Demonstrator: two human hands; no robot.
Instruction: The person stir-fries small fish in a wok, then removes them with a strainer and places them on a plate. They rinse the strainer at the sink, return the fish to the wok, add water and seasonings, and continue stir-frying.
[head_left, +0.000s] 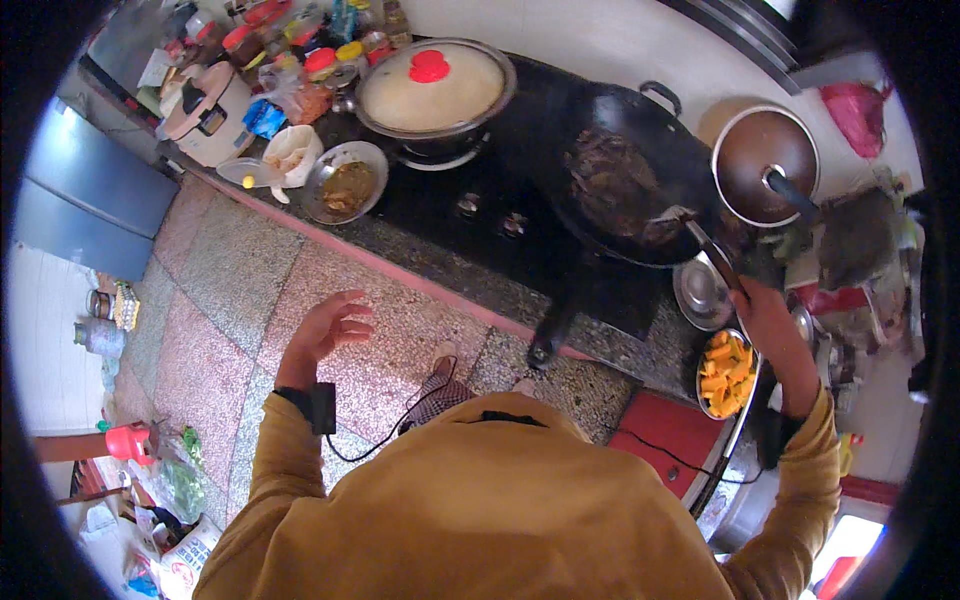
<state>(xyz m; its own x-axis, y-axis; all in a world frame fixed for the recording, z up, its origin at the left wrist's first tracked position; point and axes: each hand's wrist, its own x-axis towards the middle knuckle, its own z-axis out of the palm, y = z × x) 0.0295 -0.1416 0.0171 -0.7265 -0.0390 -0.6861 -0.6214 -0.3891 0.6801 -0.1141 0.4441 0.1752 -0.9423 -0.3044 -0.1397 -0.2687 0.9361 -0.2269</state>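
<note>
My right hand (772, 330) grips the dark handle of a metal spatula (709, 247). The spatula's blade rests in a black wok (675, 142), among dark brown pieces of food (611, 169). From the wok a long black handle (553, 330) reaches out past the counter's front edge. My left hand (330, 326) hangs over the floor in front of the counter, fingers apart, holding nothing. Under my right forearm stands a metal bowl of cut orange pieces (726, 375), perhaps pumpkin. An empty metal dish (703, 289) sits between that bowl and the wok.
A lidded pan (435, 82) with a red knob stands left of the wok. Beside it are a bowl of food (345, 184), a white container (294, 154), a rice cooker (210, 116) and several jars. A brown wok lid (765, 165) leans against the wall at right.
</note>
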